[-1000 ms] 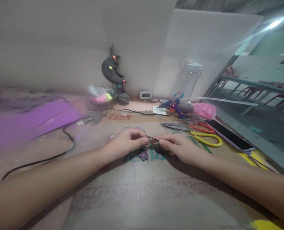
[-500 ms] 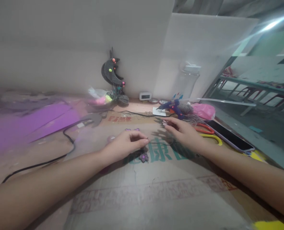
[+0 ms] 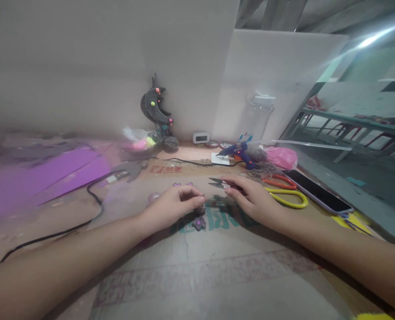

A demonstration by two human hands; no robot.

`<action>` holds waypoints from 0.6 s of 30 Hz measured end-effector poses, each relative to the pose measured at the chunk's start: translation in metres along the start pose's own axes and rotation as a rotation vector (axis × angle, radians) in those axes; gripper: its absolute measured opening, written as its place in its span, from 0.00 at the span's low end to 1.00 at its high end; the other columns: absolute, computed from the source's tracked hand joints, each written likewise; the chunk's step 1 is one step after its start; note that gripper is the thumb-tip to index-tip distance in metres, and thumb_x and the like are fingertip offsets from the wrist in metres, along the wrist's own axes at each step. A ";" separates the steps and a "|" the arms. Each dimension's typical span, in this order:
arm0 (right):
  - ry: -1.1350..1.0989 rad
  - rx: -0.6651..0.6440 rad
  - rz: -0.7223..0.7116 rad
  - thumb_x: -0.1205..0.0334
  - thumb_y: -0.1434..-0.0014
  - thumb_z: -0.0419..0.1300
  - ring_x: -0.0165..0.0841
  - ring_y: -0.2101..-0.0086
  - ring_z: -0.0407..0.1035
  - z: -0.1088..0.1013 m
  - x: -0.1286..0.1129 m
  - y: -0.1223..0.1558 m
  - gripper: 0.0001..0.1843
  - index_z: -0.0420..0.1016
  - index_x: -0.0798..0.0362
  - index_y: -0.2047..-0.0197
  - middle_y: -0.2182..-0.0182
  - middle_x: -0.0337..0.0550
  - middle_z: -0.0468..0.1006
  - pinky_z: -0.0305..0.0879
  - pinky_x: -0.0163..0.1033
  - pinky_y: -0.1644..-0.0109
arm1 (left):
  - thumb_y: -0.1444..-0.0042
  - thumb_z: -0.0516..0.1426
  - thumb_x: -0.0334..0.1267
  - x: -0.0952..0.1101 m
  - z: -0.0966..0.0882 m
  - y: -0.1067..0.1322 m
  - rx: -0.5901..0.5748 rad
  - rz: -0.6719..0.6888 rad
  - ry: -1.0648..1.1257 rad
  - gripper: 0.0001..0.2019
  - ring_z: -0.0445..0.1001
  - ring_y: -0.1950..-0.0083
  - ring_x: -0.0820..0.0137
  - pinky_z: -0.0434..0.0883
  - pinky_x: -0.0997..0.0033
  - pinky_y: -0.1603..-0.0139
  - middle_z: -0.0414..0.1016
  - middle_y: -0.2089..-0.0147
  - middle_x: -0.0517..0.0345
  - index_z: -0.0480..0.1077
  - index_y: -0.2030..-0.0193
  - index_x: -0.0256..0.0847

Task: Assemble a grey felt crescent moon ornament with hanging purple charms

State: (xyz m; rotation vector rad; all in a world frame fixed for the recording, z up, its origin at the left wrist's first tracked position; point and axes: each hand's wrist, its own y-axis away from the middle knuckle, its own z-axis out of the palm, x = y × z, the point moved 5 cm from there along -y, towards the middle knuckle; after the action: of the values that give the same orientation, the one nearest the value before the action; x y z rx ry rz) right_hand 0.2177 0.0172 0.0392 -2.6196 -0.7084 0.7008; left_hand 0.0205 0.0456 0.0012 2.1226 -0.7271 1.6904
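Observation:
My left hand [image 3: 175, 204] rests on the cardboard sheet [image 3: 200, 262] with fingers curled in a pinch; what it holds is hidden. A small purple flower piece [image 3: 199, 223] lies just below it. My right hand [image 3: 251, 198] grips small metal thread snips [image 3: 217, 182], whose blades point left past my fingertips. Just to the right of that hand lie the scissors with orange and yellow handles [image 3: 286, 195].
A blue glue gun [image 3: 237, 150] with its black cord [image 3: 94, 200], a phone [image 3: 317, 191], pink bag [image 3: 282, 155], clear jar [image 3: 259, 115], small clock [image 3: 201, 137] and dark crescent ornament [image 3: 155, 104] stand along the back. Purple sheets [image 3: 40, 178] lie left.
My right hand let go of the thin piece held between both hands, reached right toward the tools, and came back gripping the thread snips. My left hand stayed in place.

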 end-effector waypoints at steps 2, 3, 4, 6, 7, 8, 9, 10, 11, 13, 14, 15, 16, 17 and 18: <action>-0.003 -0.034 -0.078 0.58 0.31 0.50 0.40 0.53 0.73 -0.001 -0.015 0.004 0.18 0.72 0.55 0.45 0.53 0.52 0.79 0.67 0.45 0.49 | 0.42 0.60 0.46 0.000 0.001 0.000 -0.004 0.005 0.019 0.12 0.74 0.62 0.69 0.69 0.69 0.58 0.78 0.64 0.55 0.75 0.62 0.38; 0.006 -0.052 -0.110 0.58 0.31 0.49 0.40 0.55 0.73 0.000 -0.020 0.005 0.18 0.72 0.56 0.45 0.55 0.52 0.79 0.67 0.45 0.50 | 0.42 0.60 0.45 0.001 0.001 0.000 -0.007 0.007 0.028 0.11 0.74 0.63 0.69 0.69 0.70 0.59 0.77 0.64 0.55 0.75 0.62 0.38; 0.016 -0.066 -0.132 0.58 0.31 0.49 0.40 0.57 0.73 0.000 -0.023 0.006 0.18 0.73 0.57 0.45 0.57 0.52 0.79 0.68 0.45 0.52 | 0.42 0.60 0.44 0.002 0.001 0.000 -0.006 0.007 0.034 0.10 0.73 0.63 0.70 0.69 0.70 0.59 0.77 0.64 0.56 0.75 0.63 0.38; 0.033 -0.076 -0.147 0.58 0.31 0.48 0.40 0.60 0.72 0.002 -0.024 0.007 0.19 0.73 0.58 0.46 0.61 0.52 0.79 0.68 0.44 0.54 | 0.42 0.60 0.43 0.003 0.001 0.001 -0.003 0.005 0.036 0.10 0.73 0.64 0.71 0.69 0.71 0.61 0.76 0.65 0.56 0.75 0.63 0.38; 0.035 -0.077 -0.146 0.59 0.30 0.48 0.40 0.60 0.72 0.004 -0.023 0.007 0.19 0.73 0.58 0.46 0.61 0.52 0.79 0.68 0.44 0.55 | 0.42 0.60 0.43 0.003 0.001 0.001 -0.003 0.008 0.030 0.10 0.72 0.64 0.71 0.68 0.71 0.61 0.76 0.65 0.56 0.75 0.63 0.38; 0.033 -0.078 -0.142 0.59 0.30 0.48 0.40 0.60 0.72 0.005 -0.021 0.006 0.19 0.73 0.58 0.46 0.61 0.52 0.79 0.68 0.44 0.55 | 0.42 0.60 0.44 0.004 0.001 0.001 -0.005 0.014 0.018 0.10 0.72 0.64 0.71 0.68 0.71 0.61 0.76 0.65 0.56 0.75 0.63 0.38; 0.028 -0.078 -0.143 0.59 0.30 0.48 0.39 0.60 0.72 0.007 -0.020 0.006 0.19 0.73 0.58 0.46 0.60 0.52 0.79 0.68 0.43 0.55 | 0.42 0.59 0.44 0.004 0.001 0.001 -0.006 0.021 0.002 0.10 0.72 0.64 0.71 0.68 0.71 0.61 0.76 0.65 0.56 0.75 0.63 0.38; 0.025 -0.077 -0.151 0.59 0.30 0.49 0.39 0.60 0.72 0.008 -0.018 0.006 0.18 0.73 0.59 0.46 0.60 0.52 0.79 0.68 0.43 0.55 | 0.41 0.59 0.44 0.003 0.001 0.001 -0.006 0.026 -0.017 0.10 0.72 0.64 0.70 0.68 0.70 0.61 0.76 0.65 0.56 0.75 0.63 0.38; 0.024 -0.075 -0.164 0.59 0.31 0.49 0.39 0.60 0.72 0.009 -0.018 0.006 0.18 0.73 0.59 0.47 0.60 0.52 0.79 0.68 0.43 0.56 | 0.41 0.59 0.44 0.003 0.000 0.001 -0.004 0.032 -0.037 0.11 0.72 0.64 0.70 0.68 0.70 0.61 0.76 0.64 0.56 0.75 0.63 0.38; 0.030 -0.071 -0.191 0.59 0.31 0.49 0.38 0.61 0.72 0.010 -0.018 0.006 0.18 0.74 0.59 0.47 0.60 0.52 0.79 0.68 0.42 0.56 | 0.41 0.59 0.44 0.001 0.000 0.001 -0.001 0.038 -0.066 0.11 0.72 0.63 0.70 0.68 0.70 0.61 0.76 0.64 0.56 0.75 0.63 0.37; 0.037 -0.072 -0.200 0.60 0.31 0.49 0.38 0.61 0.72 0.011 -0.019 0.006 0.18 0.74 0.58 0.47 0.61 0.52 0.79 0.68 0.42 0.56 | 0.41 0.59 0.44 0.000 -0.001 0.001 -0.004 0.040 -0.073 0.11 0.72 0.63 0.70 0.68 0.70 0.61 0.76 0.64 0.56 0.75 0.63 0.38; 0.042 -0.075 -0.204 0.60 0.31 0.49 0.38 0.61 0.72 0.011 -0.020 0.007 0.17 0.74 0.58 0.47 0.61 0.51 0.79 0.67 0.42 0.57 | 0.41 0.59 0.44 0.000 -0.001 0.001 -0.008 0.046 -0.075 0.11 0.72 0.63 0.70 0.68 0.70 0.61 0.76 0.64 0.56 0.75 0.63 0.38; 0.047 -0.078 -0.206 0.60 0.31 0.49 0.38 0.61 0.72 0.011 -0.020 0.007 0.17 0.74 0.58 0.47 0.61 0.51 0.79 0.67 0.42 0.57 | 0.41 0.58 0.44 0.000 0.000 0.001 -0.014 0.052 -0.076 0.11 0.73 0.63 0.70 0.68 0.70 0.61 0.76 0.64 0.56 0.75 0.63 0.38; 0.049 -0.078 -0.208 0.60 0.31 0.49 0.38 0.62 0.72 0.011 -0.021 0.007 0.17 0.74 0.57 0.47 0.62 0.51 0.79 0.67 0.42 0.57 | 0.41 0.58 0.45 0.000 0.000 0.001 -0.018 0.056 -0.076 0.11 0.73 0.63 0.70 0.68 0.70 0.62 0.76 0.64 0.56 0.75 0.63 0.39; 0.050 -0.078 -0.211 0.60 0.30 0.49 0.38 0.62 0.71 0.011 -0.021 0.007 0.17 0.74 0.57 0.48 0.62 0.51 0.79 0.67 0.42 0.57 | 0.41 0.58 0.45 0.000 0.000 0.001 -0.023 0.060 -0.079 0.11 0.73 0.63 0.70 0.68 0.71 0.62 0.76 0.64 0.56 0.74 0.63 0.39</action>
State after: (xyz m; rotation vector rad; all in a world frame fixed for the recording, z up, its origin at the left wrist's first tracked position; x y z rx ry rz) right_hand 0.1981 0.0021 0.0349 -2.5709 -0.9971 0.5548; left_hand 0.0200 0.0451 0.0009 2.1829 -0.8360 1.6283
